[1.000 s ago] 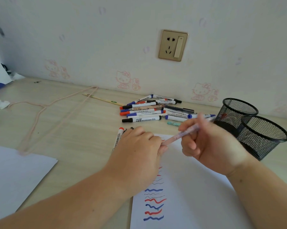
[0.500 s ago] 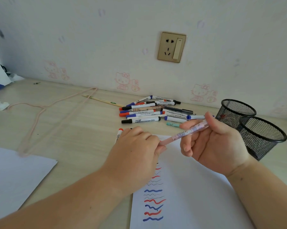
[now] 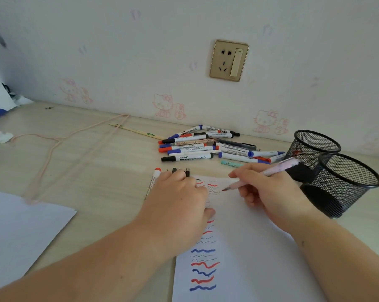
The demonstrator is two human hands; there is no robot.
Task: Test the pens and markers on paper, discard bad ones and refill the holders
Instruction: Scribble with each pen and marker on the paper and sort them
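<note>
our right hand (image 3: 269, 192) pinches a pale pink pen (image 3: 264, 173) in a writing grip, its tip down on the white test sheet (image 3: 249, 247) near the sheet's far edge, its barrel slanting up and to the right toward the holders. our left hand (image 3: 179, 197) lies palm down on the left part of that sheet, fingers curled loosely over a few pens whose dark tips poke out beyond the knuckles (whether it grips them or only covers them we cannot tell). a red-capped marker (image 3: 154, 179) lies on the wooden desk (image 3: 86, 171) just beside that hand. a column of wavy blue, red and thin dark test lines (image 3: 203, 267) runs down the sheet's left side, with more squiggles near the pen tip. the untested pile of markers (image 3: 206, 144) sits beyond the sheet, close to the wall. two black mesh holders (image 3: 339, 182) stand to the right, touching one another, near the right hand. a second white sheet (image 3: 20, 236) lies at the left.
</note>
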